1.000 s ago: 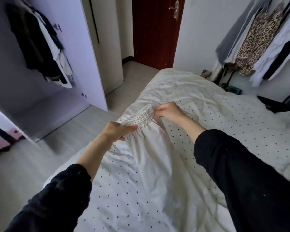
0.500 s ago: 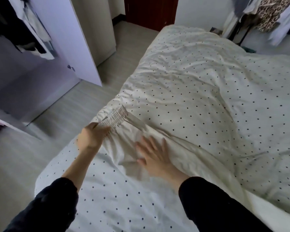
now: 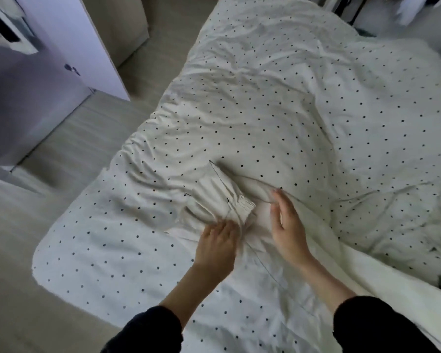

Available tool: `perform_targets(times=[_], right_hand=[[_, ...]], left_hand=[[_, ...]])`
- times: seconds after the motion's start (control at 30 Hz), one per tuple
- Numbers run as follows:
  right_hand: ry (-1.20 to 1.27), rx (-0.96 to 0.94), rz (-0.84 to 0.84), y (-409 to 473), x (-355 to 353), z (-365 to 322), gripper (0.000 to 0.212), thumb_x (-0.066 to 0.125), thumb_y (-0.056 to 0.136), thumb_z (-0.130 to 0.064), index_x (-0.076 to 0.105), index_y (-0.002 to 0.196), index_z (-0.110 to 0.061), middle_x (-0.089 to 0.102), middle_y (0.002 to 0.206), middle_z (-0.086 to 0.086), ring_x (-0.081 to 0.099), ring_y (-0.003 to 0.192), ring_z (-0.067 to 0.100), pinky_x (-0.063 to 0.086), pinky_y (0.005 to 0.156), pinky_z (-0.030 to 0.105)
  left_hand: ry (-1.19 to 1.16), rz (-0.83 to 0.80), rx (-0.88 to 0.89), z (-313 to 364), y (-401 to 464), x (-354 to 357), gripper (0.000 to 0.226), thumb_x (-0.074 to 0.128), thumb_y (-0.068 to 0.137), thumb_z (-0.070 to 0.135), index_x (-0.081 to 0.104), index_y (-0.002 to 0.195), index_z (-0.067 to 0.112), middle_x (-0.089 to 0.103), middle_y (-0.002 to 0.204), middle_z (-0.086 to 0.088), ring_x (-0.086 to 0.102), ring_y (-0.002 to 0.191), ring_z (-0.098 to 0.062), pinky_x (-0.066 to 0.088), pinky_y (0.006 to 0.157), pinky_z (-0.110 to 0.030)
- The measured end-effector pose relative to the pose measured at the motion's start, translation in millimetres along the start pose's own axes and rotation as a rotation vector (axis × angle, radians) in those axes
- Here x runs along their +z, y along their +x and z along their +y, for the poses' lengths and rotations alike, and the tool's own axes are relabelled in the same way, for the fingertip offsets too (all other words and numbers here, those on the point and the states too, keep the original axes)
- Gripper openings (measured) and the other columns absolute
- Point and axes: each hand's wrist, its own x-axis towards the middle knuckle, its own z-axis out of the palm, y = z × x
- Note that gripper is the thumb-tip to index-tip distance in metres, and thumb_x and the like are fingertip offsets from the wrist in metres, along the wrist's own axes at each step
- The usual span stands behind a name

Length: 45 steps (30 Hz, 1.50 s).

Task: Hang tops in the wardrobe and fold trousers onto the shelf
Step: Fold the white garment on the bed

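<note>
A pair of cream trousers lies on the dotted duvet near the bed's left corner, the top part doubled over so its gathered elastic waistband faces toward me. My left hand rests flat on the near edge of the folded part, fingers fairly straight. My right hand lies just right of the waistband on the cream fabric, fingers extended. The trouser legs run toward the lower right under my right arm and blend into the bedding.
The bed with its dotted cover fills the middle and right. An open lilac wardrobe door stands at upper left, dark clothes hanging inside. Pale floor lies between bed and wardrobe. A clothes rack is partly visible at the top right.
The waistband was held up between both hands, then lowered onto the bed. My left hand has let go of it and now lies flat; the top is folded over.
</note>
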Motion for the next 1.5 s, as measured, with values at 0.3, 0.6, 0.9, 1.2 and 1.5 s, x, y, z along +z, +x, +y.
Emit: perform_targets(times=[0.3,0.6,0.9,1.2,1.5], right_hand=[[-0.562,-0.303,-0.214,-28.5,67.0,46.5,0.041,0.037,0.096,-0.033,0.060,0.128,-0.021,0.043,0.146,0.010,0.040,0.134,0.033,0.037,0.102,0.056],[-0.716,-0.334,-0.345,-19.7,57.8,61.6,0.059,0.031,0.087,-0.063,0.055,0.130,-0.030,0.039,0.149,0.004,0.035,0.138,0.030,0.026,0.107,0.058],[-0.074,0.094,-0.549,-50.9,-14.6,59.3,0.039,0.034,0.102,-0.016,0.048,0.137,-0.028,0.017,0.156,-0.008,0.009,0.144,0.010,0.017,0.116,0.039],[0.684,0.686,-0.317,-123.2,-101.6,113.1,0.047,0.026,0.103,-0.037,0.024,0.147,-0.020,0.038,0.146,0.001,0.046,0.129,0.022,0.034,0.110,0.037],[0.280,0.352,-0.570,-118.3,-46.1,138.3,0.049,0.026,0.104,-0.031,0.009,0.150,-0.031,-0.008,0.159,-0.006,-0.003,0.146,0.012,0.019,0.110,0.028]], left_hand=[[-0.329,0.183,-0.467,-84.3,30.3,-43.7,0.032,0.047,0.094,0.023,0.060,0.122,0.015,0.062,0.122,-0.007,0.058,0.112,-0.027,0.040,0.096,-0.036],[-0.883,-0.309,-0.628,-107.8,59.7,-16.4,0.037,0.081,0.072,0.027,0.067,0.097,0.004,0.068,0.089,-0.004,0.065,0.088,-0.023,0.049,0.073,-0.028],[-0.245,-0.179,-0.264,43.5,25.7,-79.1,0.041,0.060,0.085,0.035,0.053,0.122,0.019,0.066,0.106,-0.001,0.059,0.105,-0.025,0.045,0.085,-0.033],[0.009,-0.642,0.065,163.5,-20.5,28.6,0.048,0.043,0.098,0.034,0.035,0.142,0.016,0.028,0.152,-0.001,0.030,0.138,-0.021,0.036,0.104,-0.038],[-0.327,-0.095,-0.375,89.5,10.8,45.2,0.059,0.061,0.090,0.026,0.037,0.139,0.003,0.048,0.134,-0.021,0.051,0.118,-0.038,0.043,0.096,-0.045]])
